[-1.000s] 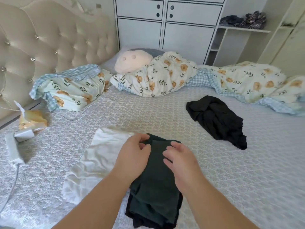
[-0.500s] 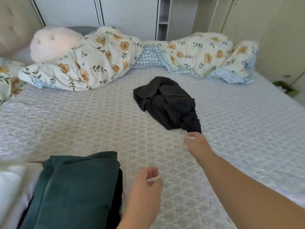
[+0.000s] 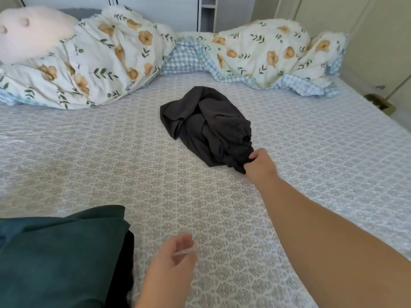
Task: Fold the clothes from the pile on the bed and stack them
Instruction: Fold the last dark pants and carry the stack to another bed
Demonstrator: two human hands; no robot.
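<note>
Right hand (image 3: 260, 162): reached far across the bed, fingers pinched shut on near-right corner of the crumpled black garment (image 3: 206, 125).
Left hand (image 3: 171, 270): hovered near, right of the stack, loosely curled, empty; somewhat blurred.
Garment location: mid-bed on the patterned bedsheet (image 3: 111, 165), well apart from the stack, near the floral duvet (image 3: 106, 56).
Key relation: garment lay far and slightly left of the gripping hand; its long axis ran far-left to near-right, so the right hand was nearer by far; likely pull is toward the near side.
Stack: folded dark green garment (image 3: 55, 252) on top at near left, a black layer showing under its right edge.
Hidden: stack cut off by frame edge; garment type unclear from bunching; fingertips buried in cloth.
</note>
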